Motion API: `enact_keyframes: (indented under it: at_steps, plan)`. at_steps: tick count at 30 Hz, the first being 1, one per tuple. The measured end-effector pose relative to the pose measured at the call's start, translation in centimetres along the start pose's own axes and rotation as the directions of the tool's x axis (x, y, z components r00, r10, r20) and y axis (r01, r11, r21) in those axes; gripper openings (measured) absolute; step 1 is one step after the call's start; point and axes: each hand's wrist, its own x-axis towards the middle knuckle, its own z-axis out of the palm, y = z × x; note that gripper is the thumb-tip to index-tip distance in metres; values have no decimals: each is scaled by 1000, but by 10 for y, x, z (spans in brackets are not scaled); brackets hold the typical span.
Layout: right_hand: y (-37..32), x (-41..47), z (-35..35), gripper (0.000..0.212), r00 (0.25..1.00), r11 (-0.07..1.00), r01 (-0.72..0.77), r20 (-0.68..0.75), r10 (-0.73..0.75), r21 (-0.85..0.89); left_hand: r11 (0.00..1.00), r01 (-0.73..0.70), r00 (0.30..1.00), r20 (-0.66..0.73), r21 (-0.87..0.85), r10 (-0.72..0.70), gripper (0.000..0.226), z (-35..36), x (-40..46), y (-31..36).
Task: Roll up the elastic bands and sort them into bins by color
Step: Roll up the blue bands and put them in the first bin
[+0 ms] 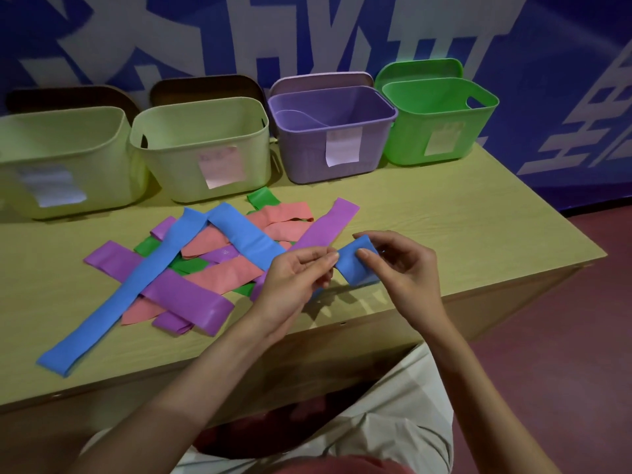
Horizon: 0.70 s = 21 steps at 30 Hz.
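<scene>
A blue elastic band (354,265) is partly folded or rolled between my two hands, just above the table's front edge. My left hand (294,282) pinches its left edge with thumb and fingertips. My right hand (403,265) pinches the right side, thumb on top. Its loose tail runs back to the left over the pile (246,234). The pile holds several flat bands: a long blue one (113,302), purple ones (191,295), pink ones (225,271) and green ones (263,198).
Along the back of the wooden table (461,213) stand two pale green bins (61,165) (205,159), a purple bin (328,145) and a bright green bin (441,124), each with a paper label. The table's right edge drops to a red floor.
</scene>
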Motion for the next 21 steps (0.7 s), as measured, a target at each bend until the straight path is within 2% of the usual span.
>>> enact_keyframes:
  at_steps: [2,4,7,9,11,15,21]
  plan:
    - [0,3,4,15,1000,999,18,6,-17,-39,1000,4,1000,18,15,-4,10,-3,0,2]
    - [-1,5,7,13,1000,997,25,17,-23,-69,993,-23,999,34,116,19,11,-6,0,5]
    - [0,6,12,12,998,993,40,50,-35,-108,931,-159,987,50,329,151,17,-12,-1,12]
    - [-1,6,16,10,997,994,45,72,-38,-97,885,-246,969,74,396,236,16,-15,-3,17]
    - [0,7,18,9,995,996,40,90,-33,-74,867,-288,957,91,406,276,8,-20,-4,19]
    - [-2,7,25,12,990,996,52,132,-42,-73,807,-334,939,92,486,333,11,-26,-9,20]
    - [-9,9,34,21,970,990,113,223,-91,-86,856,-298,946,12,422,323,16,-30,-16,23]
